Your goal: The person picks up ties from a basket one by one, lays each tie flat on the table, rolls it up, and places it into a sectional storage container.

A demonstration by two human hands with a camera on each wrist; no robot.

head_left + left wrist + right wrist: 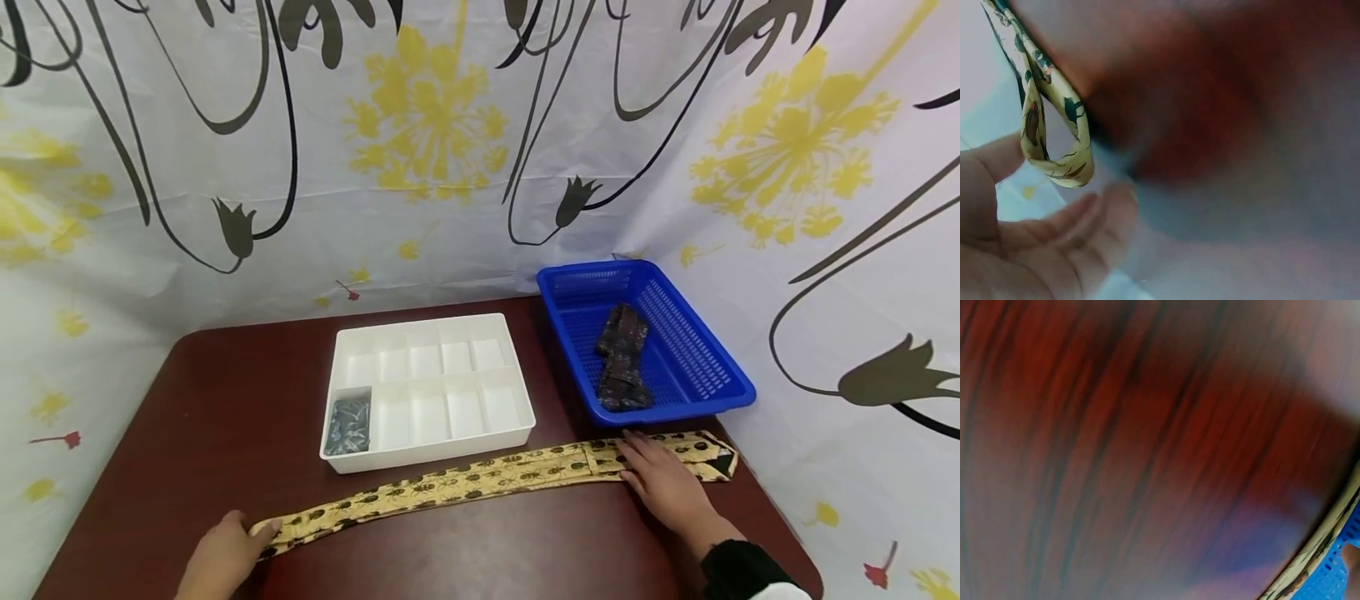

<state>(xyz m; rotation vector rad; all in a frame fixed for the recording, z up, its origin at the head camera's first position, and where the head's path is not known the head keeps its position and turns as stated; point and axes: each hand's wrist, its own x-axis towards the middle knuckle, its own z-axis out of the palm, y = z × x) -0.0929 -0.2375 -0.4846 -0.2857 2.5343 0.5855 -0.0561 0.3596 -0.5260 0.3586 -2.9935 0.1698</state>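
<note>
A long yellow necktie (pixel 465 483) with a dark insect print lies doubled across the table, its wide pointed tip at the right. At its folded left end is my left hand (pixel 221 554), thumb and fingers on either side of the fold. In the left wrist view the necktie (pixel 1082 134) makes a loose loop beside the thumb, with the fingers of my left hand (pixel 1054 244) spread just below. My right hand (pixel 663 483) rests on the necktie near the wide end, fingers extended. Only a strip of necktie (pixel 1316 550) shows in the right wrist view.
A white divided tray (pixel 438 458) stands behind the necktie, a dark grey-blue folded cloth item (pixel 348 425) in its front left compartment. At the back right, a blue plastic basket (pixel 693 350) holds a dark patterned folded piece (pixel 624 358). Patterned curtains surround the brown table (pixel 210 400).
</note>
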